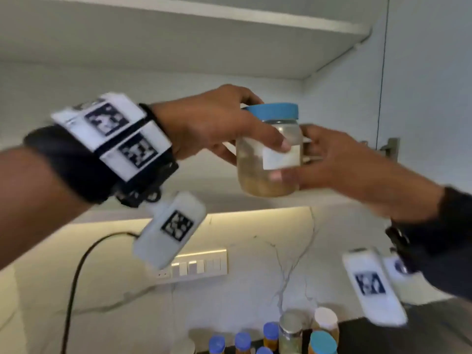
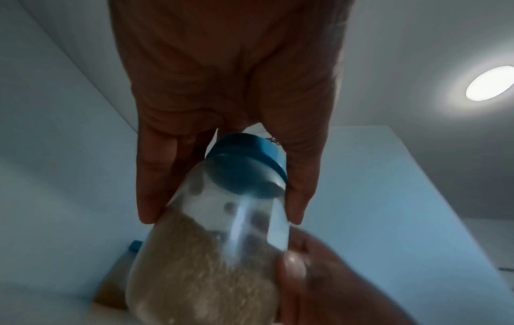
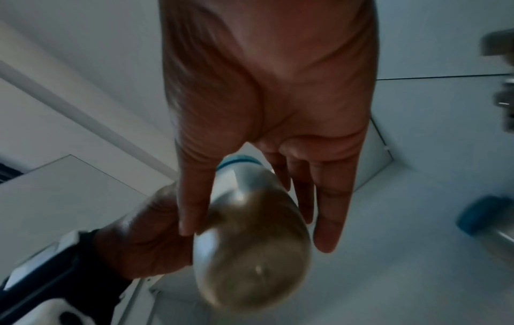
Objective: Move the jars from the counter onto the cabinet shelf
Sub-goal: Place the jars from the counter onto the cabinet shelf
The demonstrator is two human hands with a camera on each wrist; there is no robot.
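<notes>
Currently both hands are on one clear plastic jar [image 1: 268, 149], blue lid [image 1: 273, 111], tan contents filling its lower part, white label facing the head camera. Jar is upright, long axis vertical, held in the air in front of the cabinet shelf [image 1: 332, 194]; its base looks just above the shelf's front edge, not set down.

Left hand [image 1: 212, 126] comes in from the left, arm near horizontal, fingers wrapped across the upper body and the label, thumb up by the lid. Right hand [image 1: 329, 159] comes from lower right, thumb pressed low on the jar's front, fingers behind it. In the right wrist view those fingers look fairly straight along the side, so it's more a cradle than a full wrap. Both are equally near; left has the firmer hold.

Key relation: the open shelf surface lies beyond and slightly right of the jar. Likely next: push forward, lower, release.

Farther in, a second blue-lidded jar [image 2: 118, 283] already sits on the shelf. Below, more jars [image 1: 288, 333] wait on the counter [image 1: 421, 335].
</notes>
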